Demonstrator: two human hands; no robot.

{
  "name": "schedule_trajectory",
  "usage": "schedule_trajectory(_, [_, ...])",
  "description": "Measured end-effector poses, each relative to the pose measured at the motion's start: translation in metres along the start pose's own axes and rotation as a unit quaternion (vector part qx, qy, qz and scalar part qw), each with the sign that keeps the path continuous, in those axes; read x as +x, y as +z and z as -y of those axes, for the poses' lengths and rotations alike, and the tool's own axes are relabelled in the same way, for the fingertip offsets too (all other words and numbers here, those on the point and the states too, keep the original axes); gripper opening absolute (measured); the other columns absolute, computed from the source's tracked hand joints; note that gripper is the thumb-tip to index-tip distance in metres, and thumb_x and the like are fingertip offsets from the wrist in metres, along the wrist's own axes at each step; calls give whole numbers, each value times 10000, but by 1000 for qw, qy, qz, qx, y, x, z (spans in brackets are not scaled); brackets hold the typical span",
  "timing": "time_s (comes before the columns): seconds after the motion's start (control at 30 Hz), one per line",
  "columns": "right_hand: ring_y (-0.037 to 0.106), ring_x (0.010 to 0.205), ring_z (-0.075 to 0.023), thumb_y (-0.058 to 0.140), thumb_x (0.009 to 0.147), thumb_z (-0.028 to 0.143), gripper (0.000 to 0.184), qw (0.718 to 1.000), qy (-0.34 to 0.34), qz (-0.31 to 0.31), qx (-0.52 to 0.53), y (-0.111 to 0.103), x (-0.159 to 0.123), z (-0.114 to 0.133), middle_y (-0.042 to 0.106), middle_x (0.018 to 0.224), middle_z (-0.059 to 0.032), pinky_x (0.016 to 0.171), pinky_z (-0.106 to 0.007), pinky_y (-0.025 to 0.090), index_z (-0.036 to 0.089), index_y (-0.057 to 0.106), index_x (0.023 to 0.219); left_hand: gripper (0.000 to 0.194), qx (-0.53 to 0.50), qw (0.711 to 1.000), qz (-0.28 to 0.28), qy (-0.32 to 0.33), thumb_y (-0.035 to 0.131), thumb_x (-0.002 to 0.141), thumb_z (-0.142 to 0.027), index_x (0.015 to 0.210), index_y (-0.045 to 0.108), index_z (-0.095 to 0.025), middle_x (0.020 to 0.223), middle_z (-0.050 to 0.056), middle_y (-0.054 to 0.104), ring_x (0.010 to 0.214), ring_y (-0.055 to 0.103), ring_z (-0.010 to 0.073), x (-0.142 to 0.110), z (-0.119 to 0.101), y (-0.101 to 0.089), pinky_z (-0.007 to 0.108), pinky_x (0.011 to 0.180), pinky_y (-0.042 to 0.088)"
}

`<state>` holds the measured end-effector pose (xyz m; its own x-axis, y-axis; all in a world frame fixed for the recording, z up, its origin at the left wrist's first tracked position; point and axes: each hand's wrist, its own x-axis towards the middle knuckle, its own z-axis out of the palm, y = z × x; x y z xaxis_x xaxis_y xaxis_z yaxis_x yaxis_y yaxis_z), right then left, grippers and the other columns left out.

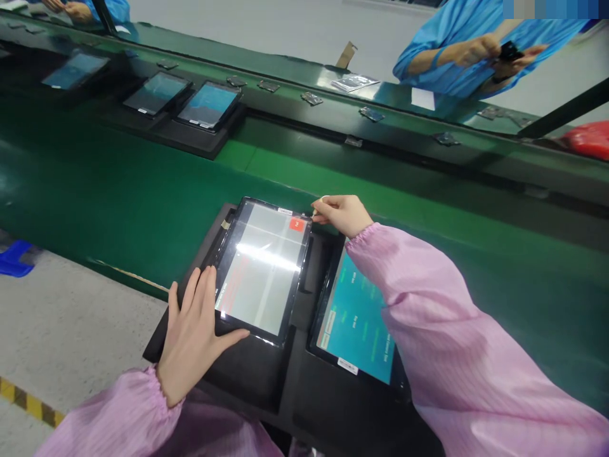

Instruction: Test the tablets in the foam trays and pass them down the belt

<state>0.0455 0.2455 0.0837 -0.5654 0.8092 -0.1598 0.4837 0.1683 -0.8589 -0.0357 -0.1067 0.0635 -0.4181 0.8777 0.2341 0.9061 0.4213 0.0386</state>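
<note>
A tablet (266, 266) with a lit, mostly white screen and a red square near one corner lies in a black foam tray (257, 374). Spread along its left edge is my left hand (193, 333), open, with the thumb over the bottom edge. At the tablet's upper right corner, the fingers of my right hand (345, 214) are pinched together; a small pale bit shows between them, too little to name. Beside it in the tray lies a second tablet (356, 317) with a blue-green screen, partly covered by my right sleeve.
Farther along the green bench (133, 165), a black tray (200, 143) carries more tablets. Several small electronic parts (311, 98) line a ledge at the back. Across it, a person in blue sleeves (457, 51) handles a small black object (510, 52). A blue stool (16, 259) stands left.
</note>
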Motion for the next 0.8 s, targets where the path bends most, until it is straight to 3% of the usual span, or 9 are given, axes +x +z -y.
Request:
schedule_trajectory(0.2, [705,636,-181,562,907,164,291,999,40,13,-35,5,6,9,697,682,-78,622,-277,594,171,629,624,1007,27,1000,-6,6,162,901,-754,1574,-35,-32,1498,264,433,1413,372,414,0,-4,1,666,1099,296])
schedule_trajectory(0.3, [682,608,-204,570,867,136,323,995,41,5,-88,10,3,16,650,586,-65,690,-350,599,190,611,551,990,36,999,-2,9,174,916,-735,1571,-66,-32,1509,266,417,1424,354,416,-1,-6,0,664,1101,289])
schedule_trajectory(0.43, [676,816,-297,573,828,131,339,986,8,-42,-162,18,-6,18,566,515,-82,944,-488,521,213,566,499,990,44,999,2,14,184,928,-729,1563,-91,-22,1512,276,407,1422,353,422,-1,-8,-1,667,1101,273])
schedule_trajectory(0.57, [618,995,-379,583,846,217,330,971,-12,-97,-220,26,-9,11,580,646,-149,1008,-579,436,218,490,529,973,44,999,19,9,166,948,-707,1552,-97,9,1528,293,369,1441,315,425,-1,-10,-1,674,1113,237])
schedule_trajectory(0.7, [582,1035,-393,599,848,221,348,962,-9,-142,-233,30,-7,3,558,687,-155,1005,-603,403,213,436,541,977,31,999,31,4,155,953,-702,1550,-36,46,1533,301,352,1454,291,423,0,-11,-1,680,1125,206])
schedule_trajectory(0.8, [599,985,-366,573,871,217,313,960,1,-130,-248,26,-9,5,576,706,-144,984,-547,428,206,487,570,971,19,999,36,0,200,956,-702,1556,35,43,1543,284,347,1459,285,416,1,-11,-2,672,1139,199])
